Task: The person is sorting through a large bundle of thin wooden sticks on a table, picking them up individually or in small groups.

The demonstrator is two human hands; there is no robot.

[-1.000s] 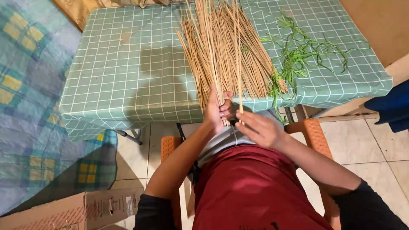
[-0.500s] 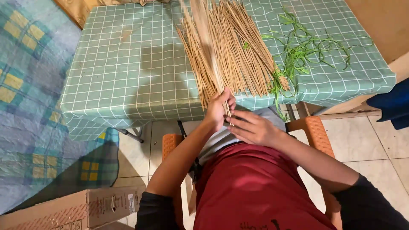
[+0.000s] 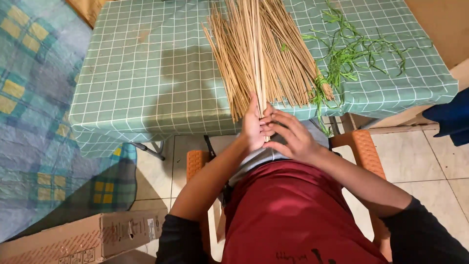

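Your left hand [image 3: 253,128] lay palm-inward against the near ends of a few thin tan sticks [image 3: 259,58], its fingers held together and stretched along them toward the table. Your right hand [image 3: 289,137] came in from the other side, its fingers slightly spread and curled over the same ends, the fingertips touching the left hand's fingers. Between the two hands those few sticks were pinched at their lower ends, just past the table edge and above your lap; whether the grip was firm cannot be told.

The held sticks ran straight up the middle of a large fanned bundle of sticks [image 3: 288,63], which rested on the table and overhung its near edge. The bundle narrowed toward your hands and spread wider toward the far side.

The table [image 3: 146,83] was covered with a green cloth printed in a white grid. To the right of the bundle, a loose tangle of green leaf strips [image 3: 356,54] lay on the cloth, some strands hanging over the near edge beside the stick ends.

You sat on an orange plastic chair [image 3: 364,146], its arms visible on both sides of your body. A brown cardboard box [image 3: 83,239] lay on the floor at lower left, beside a blue checked mat [image 3: 34,122].
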